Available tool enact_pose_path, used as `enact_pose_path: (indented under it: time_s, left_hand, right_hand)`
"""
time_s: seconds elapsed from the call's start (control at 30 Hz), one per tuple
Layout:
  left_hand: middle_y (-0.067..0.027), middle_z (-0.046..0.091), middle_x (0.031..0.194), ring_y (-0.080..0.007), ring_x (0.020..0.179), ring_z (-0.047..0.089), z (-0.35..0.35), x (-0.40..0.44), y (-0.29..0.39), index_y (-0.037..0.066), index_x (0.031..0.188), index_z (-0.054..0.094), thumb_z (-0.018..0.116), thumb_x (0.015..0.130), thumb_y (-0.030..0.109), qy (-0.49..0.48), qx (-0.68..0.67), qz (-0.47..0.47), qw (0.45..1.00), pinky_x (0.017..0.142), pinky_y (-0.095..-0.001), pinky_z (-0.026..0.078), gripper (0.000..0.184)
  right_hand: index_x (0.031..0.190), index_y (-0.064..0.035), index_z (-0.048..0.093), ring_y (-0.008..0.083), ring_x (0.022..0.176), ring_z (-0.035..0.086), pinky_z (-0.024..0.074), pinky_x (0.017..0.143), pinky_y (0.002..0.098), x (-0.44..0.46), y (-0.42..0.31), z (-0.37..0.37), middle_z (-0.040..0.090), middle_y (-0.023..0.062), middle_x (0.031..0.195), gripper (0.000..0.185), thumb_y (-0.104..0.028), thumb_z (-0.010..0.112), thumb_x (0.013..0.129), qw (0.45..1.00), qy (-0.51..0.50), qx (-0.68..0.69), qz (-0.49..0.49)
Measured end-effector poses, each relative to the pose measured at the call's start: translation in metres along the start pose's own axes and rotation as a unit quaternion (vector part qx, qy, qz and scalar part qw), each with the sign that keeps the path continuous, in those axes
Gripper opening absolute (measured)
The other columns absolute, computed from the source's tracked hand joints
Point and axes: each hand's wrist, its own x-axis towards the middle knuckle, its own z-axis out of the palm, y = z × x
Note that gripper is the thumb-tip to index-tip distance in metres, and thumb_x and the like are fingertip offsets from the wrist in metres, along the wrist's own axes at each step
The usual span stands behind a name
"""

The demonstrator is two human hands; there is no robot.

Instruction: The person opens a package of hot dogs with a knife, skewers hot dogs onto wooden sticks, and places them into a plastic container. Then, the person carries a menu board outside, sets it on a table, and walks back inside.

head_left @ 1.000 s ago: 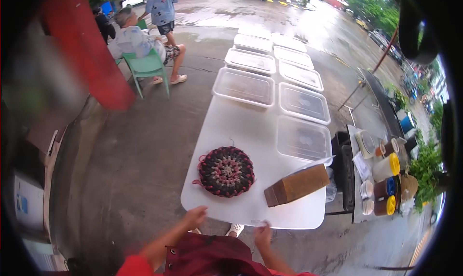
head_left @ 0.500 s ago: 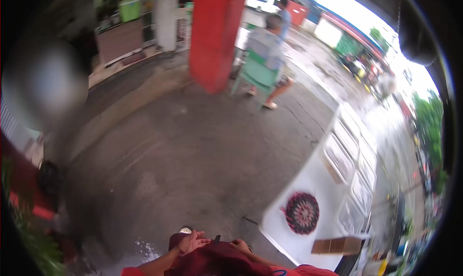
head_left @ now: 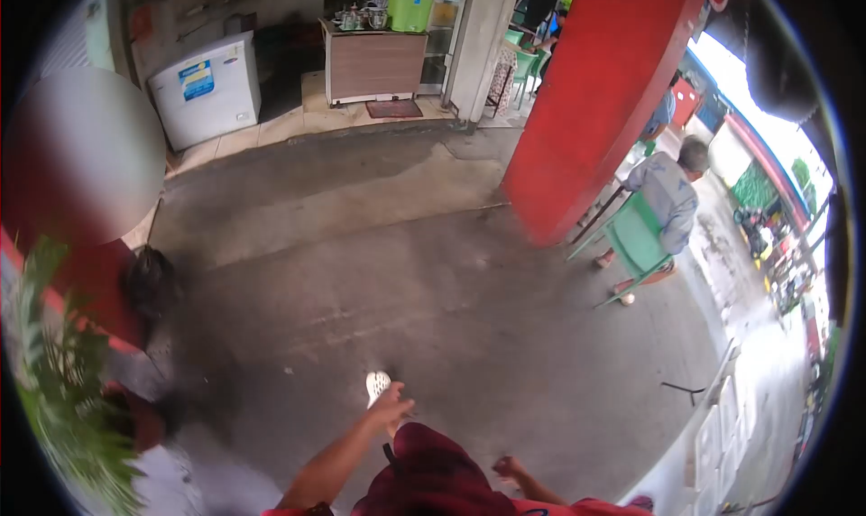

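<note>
My left hand (head_left: 390, 408) hangs in front of my body, its fingers loosely apart and nothing seen in them. Just beyond it a white shoe (head_left: 378, 386) with dark holes steps on the grey concrete floor (head_left: 361, 299). On the other side of my maroon clothing (head_left: 428, 475), my right hand (head_left: 510, 469) is low, its fingers curled in; no object shows in it. Neither hand touches anything that I can make out.
A red pillar (head_left: 595, 110) stands ahead, with a person (head_left: 666, 191) seated beside it on a green chair (head_left: 636, 236). A white chest freezer (head_left: 206, 90) and a brown counter (head_left: 374, 68) are at the back left. Left are a plant (head_left: 72, 390) and a black bag (head_left: 149, 281); right, a white table (head_left: 672, 471).
My view has turned left, so the pillar and seated person sit further right and the white table is mostly out of sight. My hands have moved apart from my waist.
</note>
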Motion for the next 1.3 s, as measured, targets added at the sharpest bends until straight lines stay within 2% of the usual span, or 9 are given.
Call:
enact_pose_path:
  time_s: [0.2, 0.23, 0.3, 0.37, 0.63, 0.93, 0.97, 1.1, 1.3]
  left_hand:
    - [-0.0147, 0.063, 0.103, -0.028, 0.096, 0.06, -0.265, 0.029, -0.129, 0.003, 0.109, 0.059, 0.059, 0.08, 0.028, 0.277, 0.095, -0.254, 0.922, 0.078, -0.0382, 0.048, 0.038]
    - [-0.0172, 0.065, 0.089, -0.0294, 0.084, 0.062, -0.307, 0.019, -0.173, 0.002, 0.091, 0.064, 0.059, 0.076, 0.023, 0.146, 0.393, -0.237, 0.876, 0.072, -0.04, 0.048, 0.027]
    - [-0.0165, 0.062, 0.064, -0.0329, 0.064, 0.061, -0.354, -0.025, -0.171, 0.002, 0.063, 0.064, 0.061, 0.064, 0.02, 0.35, 0.138, -0.272, 0.886, 0.067, -0.0394, 0.047, 0.018]
    - [-0.0112, 0.066, 0.096, -0.0288, 0.095, 0.059, -0.393, -0.067, -0.181, 0.007, 0.091, 0.067, 0.058, 0.07, 0.029, 0.136, 0.562, -0.194, 0.793, 0.083, -0.0393, 0.046, 0.032]
    - [-0.0141, 0.062, 0.102, -0.0288, 0.097, 0.058, -0.579, 0.158, -0.15, 0.005, 0.105, 0.058, 0.06, 0.073, 0.021, 0.198, 0.175, -0.383, 0.885, 0.084, -0.0395, 0.045, 0.036]
    - [-0.0173, 0.058, 0.109, -0.0289, 0.1, 0.057, -0.92, 0.543, -0.031, 0.003, 0.121, 0.048, 0.062, 0.076, 0.012, 0.369, -0.111, -0.147, 0.911, 0.085, -0.0397, 0.045, 0.048]
    - [-0.014, 0.06, 0.103, -0.025, 0.094, 0.058, -0.97, 0.6, 0.0, 0.004, 0.122, 0.048, 0.062, 0.077, 0.012, 0.333, -0.059, -0.168, 0.926, 0.081, -0.0373, 0.046, 0.047]
    - [-0.0087, 0.059, 0.09, -0.0188, 0.082, 0.057, -1.121, 0.728, 0.156, 0.004, 0.12, 0.048, 0.058, 0.081, 0.011, 0.315, 0.027, 0.057, 0.947, 0.073, -0.0326, 0.047, 0.041]
    - [-0.0111, 0.06, 0.087, -0.0202, 0.08, 0.057, -1.276, 0.811, 0.127, 0.002, 0.105, 0.057, 0.057, 0.078, 0.013, 0.334, 0.025, -0.209, 0.919, 0.07, -0.0332, 0.047, 0.029]
  right_hand:
    - [0.098, -0.0047, 0.063, 0.03, 0.085, 0.062, 0.0497, 0.071, 0.0406, 0.089, -0.223, -0.079, 0.064, 0.0144, 0.101, 0.03, -0.028, 0.055, 0.081, 0.969, -0.096, -0.216, 0.065]
    - [0.098, -0.0041, 0.062, 0.0301, 0.086, 0.062, 0.0492, 0.072, 0.0409, 0.107, -0.288, -0.088, 0.064, 0.0151, 0.101, 0.03, -0.027, 0.054, 0.081, 0.959, -0.105, -0.262, 0.004]
    - [0.1, -0.0029, 0.061, 0.0302, 0.088, 0.061, 0.0481, 0.073, 0.0414, 0.148, -0.437, -0.097, 0.063, 0.0164, 0.1, 0.03, -0.026, 0.053, 0.083, 0.929, -0.091, -0.329, -0.14]
    - [0.101, -0.0017, 0.06, 0.0304, 0.091, 0.06, 0.0469, 0.075, 0.042, 0.172, -0.604, -0.099, 0.062, 0.0177, 0.1, 0.03, -0.025, 0.051, 0.084, 0.92, -0.034, -0.289, -0.263]
    - [0.096, -0.0072, 0.063, 0.0223, 0.087, 0.063, 0.0484, 0.073, 0.037, 0.224, -1.094, -0.097, 0.066, 0.0116, 0.091, 0.024, -0.027, 0.058, 0.084, 0.886, 0.039, -0.092, -0.453]
    - [0.073, -0.0002, 0.067, 0.0345, 0.067, 0.06, 0.0466, 0.066, 0.0467, 0.376, -1.142, -0.114, 0.064, 0.0164, 0.071, 0.03, -0.025, 0.051, 0.078, 0.889, -0.045, -0.364, -0.274]
    - [0.073, -0.0034, 0.068, 0.0312, 0.07, 0.063, 0.0489, 0.068, 0.0433, 0.348, -1.175, -0.143, 0.065, 0.0171, 0.075, 0.032, -0.028, 0.05, 0.081, 0.754, -0.123, -0.58, -0.284]
    - [0.098, -0.0067, 0.067, 0.0312, 0.102, 0.058, 0.0456, 0.084, 0.0415, 0.424, -1.208, -0.169, 0.061, 0.0176, 0.108, 0.028, -0.018, 0.06, 0.073, 0.958, -0.112, -0.253, 0.078]
    - [0.104, -0.0069, 0.063, 0.0291, 0.102, 0.055, 0.0443, 0.085, 0.0399, 0.592, -1.566, -0.195, 0.06, 0.016, 0.108, 0.031, -0.022, 0.059, 0.077, 0.893, -0.13, -0.412, -0.124]
